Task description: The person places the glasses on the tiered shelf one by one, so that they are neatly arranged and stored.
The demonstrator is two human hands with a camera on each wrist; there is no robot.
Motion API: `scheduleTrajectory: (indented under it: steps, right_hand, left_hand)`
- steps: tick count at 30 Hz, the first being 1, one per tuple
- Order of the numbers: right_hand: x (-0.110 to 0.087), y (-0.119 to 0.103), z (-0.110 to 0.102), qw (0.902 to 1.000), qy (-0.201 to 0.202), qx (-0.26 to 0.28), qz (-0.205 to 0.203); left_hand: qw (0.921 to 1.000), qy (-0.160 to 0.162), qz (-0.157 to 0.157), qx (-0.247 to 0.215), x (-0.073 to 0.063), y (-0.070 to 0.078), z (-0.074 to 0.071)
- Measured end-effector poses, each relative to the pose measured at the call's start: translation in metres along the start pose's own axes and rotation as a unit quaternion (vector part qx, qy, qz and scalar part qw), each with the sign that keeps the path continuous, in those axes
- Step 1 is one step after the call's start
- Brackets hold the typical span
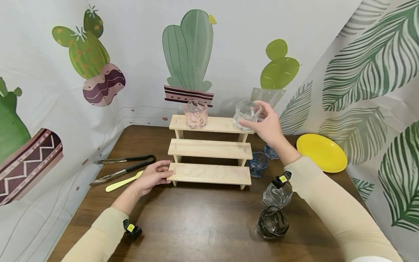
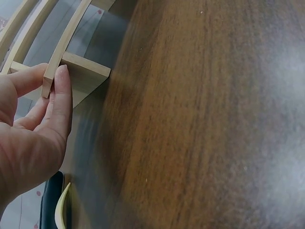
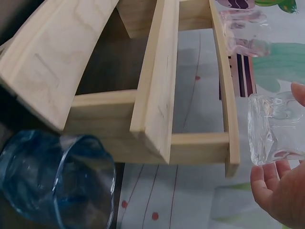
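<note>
A three-tier wooden stand [image 1: 209, 173] sits mid-table. My left hand [image 1: 156, 177] pinches the left end of its lowest step, thumb above and fingers beneath, as the left wrist view shows. With my right hand [image 1: 269, 123] I hold a clear glass [image 1: 245, 115] by its sides over the right end of the top step. In the right wrist view a small gap shows between the base of that clear glass [image 3: 271, 129] and the step's edge. A pink glass [image 1: 195, 115] stands upright on the top step, left of centre.
Two blue glasses [image 1: 257, 165] stand right of the stand. Nearer me are a clear grey glass [image 1: 277, 196] and a dark glass [image 1: 272, 223]. A yellow plate [image 1: 322, 153] lies at the back right. Black-handled tongs [image 1: 131, 167] and a pale yellow utensil [image 1: 124, 182] lie left.
</note>
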State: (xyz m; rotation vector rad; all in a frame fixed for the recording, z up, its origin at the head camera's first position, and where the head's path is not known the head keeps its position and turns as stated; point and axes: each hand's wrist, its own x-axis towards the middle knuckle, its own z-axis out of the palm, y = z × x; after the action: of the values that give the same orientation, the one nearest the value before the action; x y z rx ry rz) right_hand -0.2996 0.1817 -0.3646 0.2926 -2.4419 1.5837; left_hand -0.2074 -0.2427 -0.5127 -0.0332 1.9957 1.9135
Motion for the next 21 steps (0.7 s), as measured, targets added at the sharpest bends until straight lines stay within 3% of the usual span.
scheduleTrajectory:
  steps: [10,21]
  right_hand:
    - [0.014,-0.006,0.027,0.9999,-0.012,-0.003,0.000]
    - [0.018,-0.002,0.037,0.9997,-0.021,-0.005,0.008]
  left_hand:
    - [1.0000,0.003,0.000,0.002,0.000,0.000,0.001]
    - [1.0000,0.000,0.006,-0.002,0.000,0.000,0.001]
